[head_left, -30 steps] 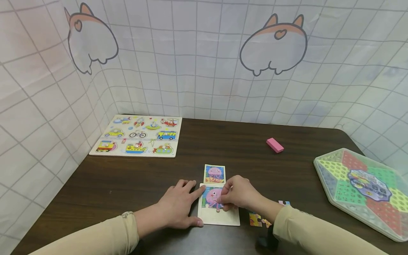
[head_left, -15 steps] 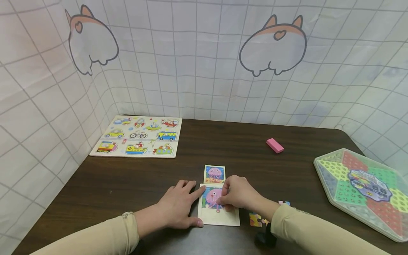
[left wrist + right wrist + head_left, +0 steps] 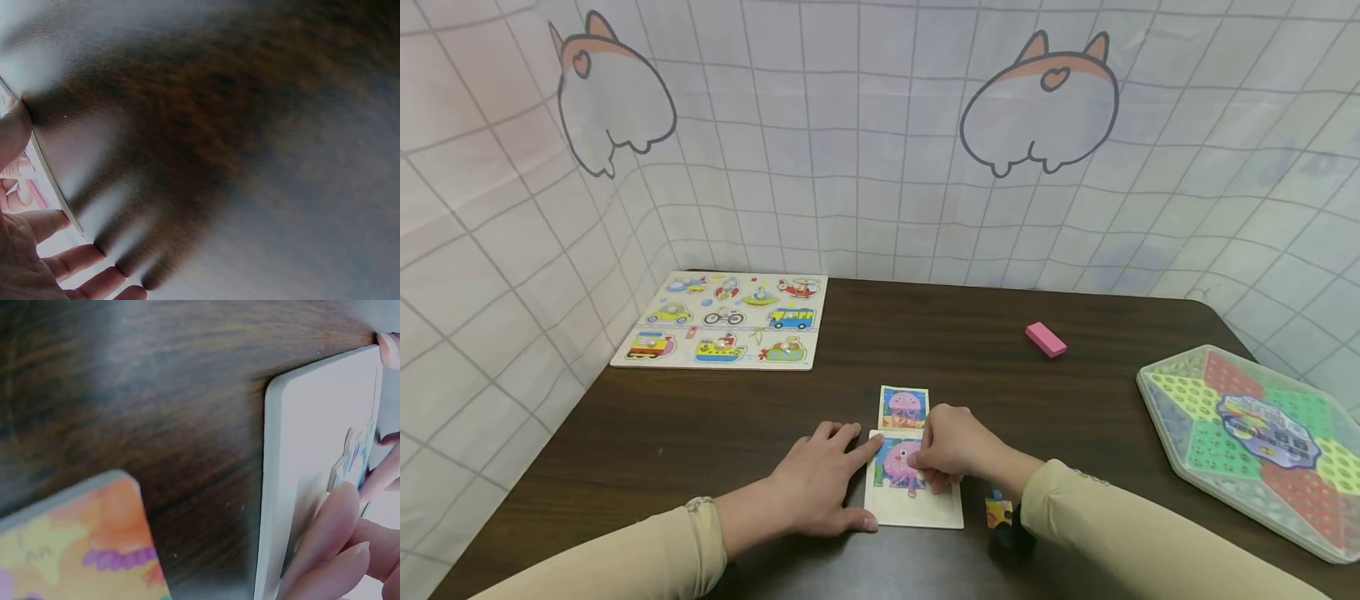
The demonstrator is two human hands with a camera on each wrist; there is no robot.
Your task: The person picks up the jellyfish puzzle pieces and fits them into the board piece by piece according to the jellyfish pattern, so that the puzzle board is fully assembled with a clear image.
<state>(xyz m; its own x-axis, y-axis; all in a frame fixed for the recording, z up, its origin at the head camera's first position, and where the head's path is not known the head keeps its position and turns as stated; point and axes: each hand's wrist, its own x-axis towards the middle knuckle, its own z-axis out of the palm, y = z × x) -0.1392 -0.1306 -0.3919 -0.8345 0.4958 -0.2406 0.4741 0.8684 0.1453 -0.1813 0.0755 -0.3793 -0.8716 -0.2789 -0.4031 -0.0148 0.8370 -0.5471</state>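
A small pale puzzle tray (image 3: pixel 916 515) lies on the table with part of a pink jellyfish picture (image 3: pixel 898 457) fitted in its upper area. My left hand (image 3: pixel 816 483) lies spread at the tray's left side, index fingertip and thumb touching its edge. My right hand (image 3: pixel 958 446) is over the tray's right side, its thumb and fingers pinching at a puzzle piece beside the jellyfish; the fingers mostly hide that piece. In the right wrist view, joined pieces (image 3: pixel 355 456) show beside the right fingers (image 3: pixel 331 525). A jellyfish picture card (image 3: pixel 904 408) lies against the tray's top edge.
Loose puzzle pieces (image 3: pixel 998 510) lie by the right wrist, partly covered by the sleeve. A vehicle peg puzzle board (image 3: pixel 748 333) is at the back left. A pink block (image 3: pixel 1046 340) lies behind on the right, and a Chinese checkers board (image 3: pixel 1262 442) stands near the right edge.
My right hand has shifted slightly up and away, still by the same spot on the tray. Its sleeve has moved left, covering more of the loose pieces. My left hand has stayed put.
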